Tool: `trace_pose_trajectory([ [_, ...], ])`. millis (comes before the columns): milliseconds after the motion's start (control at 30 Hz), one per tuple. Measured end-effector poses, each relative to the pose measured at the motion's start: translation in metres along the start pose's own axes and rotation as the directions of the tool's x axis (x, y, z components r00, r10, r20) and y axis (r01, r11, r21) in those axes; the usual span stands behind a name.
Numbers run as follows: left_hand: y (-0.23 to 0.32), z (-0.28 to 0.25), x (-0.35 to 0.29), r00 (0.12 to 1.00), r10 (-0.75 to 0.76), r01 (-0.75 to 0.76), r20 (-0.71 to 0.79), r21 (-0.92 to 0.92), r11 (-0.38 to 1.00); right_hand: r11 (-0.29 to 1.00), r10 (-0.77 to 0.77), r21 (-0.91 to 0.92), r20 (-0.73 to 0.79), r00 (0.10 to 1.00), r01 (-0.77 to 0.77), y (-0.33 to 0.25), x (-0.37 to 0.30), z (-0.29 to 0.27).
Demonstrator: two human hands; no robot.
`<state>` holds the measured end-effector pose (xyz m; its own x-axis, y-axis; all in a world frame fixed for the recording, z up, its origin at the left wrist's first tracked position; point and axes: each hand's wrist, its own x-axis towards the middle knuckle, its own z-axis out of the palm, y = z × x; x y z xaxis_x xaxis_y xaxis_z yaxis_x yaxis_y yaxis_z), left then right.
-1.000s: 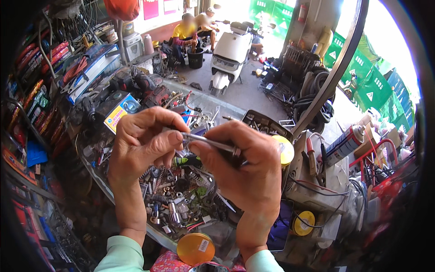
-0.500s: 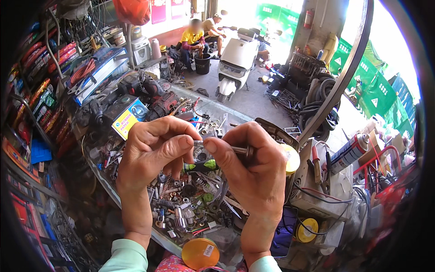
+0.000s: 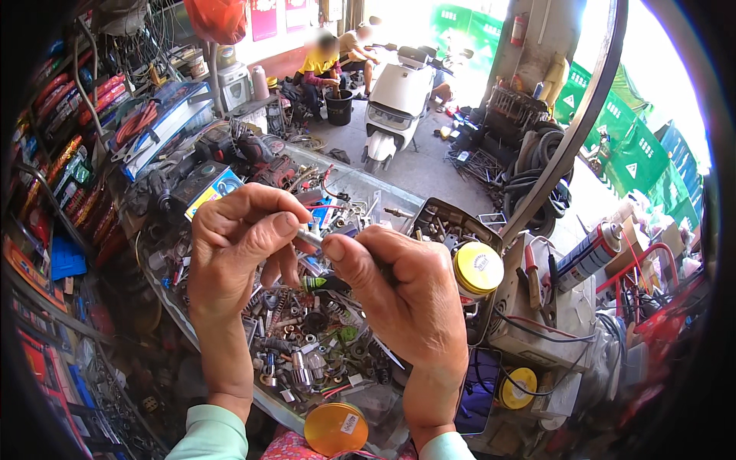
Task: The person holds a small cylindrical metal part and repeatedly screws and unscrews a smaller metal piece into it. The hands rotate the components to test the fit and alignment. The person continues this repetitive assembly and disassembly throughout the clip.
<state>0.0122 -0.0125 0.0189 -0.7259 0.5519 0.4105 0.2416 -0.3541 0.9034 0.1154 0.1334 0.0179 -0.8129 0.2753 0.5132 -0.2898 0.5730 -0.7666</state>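
Above the workbench (image 3: pixel 429 201), the left hand (image 3: pixel 234 253) and right hand (image 3: pixel 410 295) both pinch a small metal bolt (image 3: pixel 310 237) (apparently mid-fitting); steady fingertip alignment comes next.

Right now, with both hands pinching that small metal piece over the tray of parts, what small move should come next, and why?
Probably bring the piece a little closer to the eyes before turning it further. The left hand and right hand meet at their fingertips on a small metal part, mostly hidden by the fingers. It hangs over the cluttered parts tray, where a drop would be hard to find.
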Motion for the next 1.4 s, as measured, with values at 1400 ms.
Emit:
trace_pose_trajectory([
  [1400, -0.009, 0.003, 0.005, 0.994, 0.044, -0.041, 0.104, -0.028, 0.999, 0.995, -0.080, -0.070, -0.147, 0.986, 0.070, -0.012, -0.009, -0.016],
])
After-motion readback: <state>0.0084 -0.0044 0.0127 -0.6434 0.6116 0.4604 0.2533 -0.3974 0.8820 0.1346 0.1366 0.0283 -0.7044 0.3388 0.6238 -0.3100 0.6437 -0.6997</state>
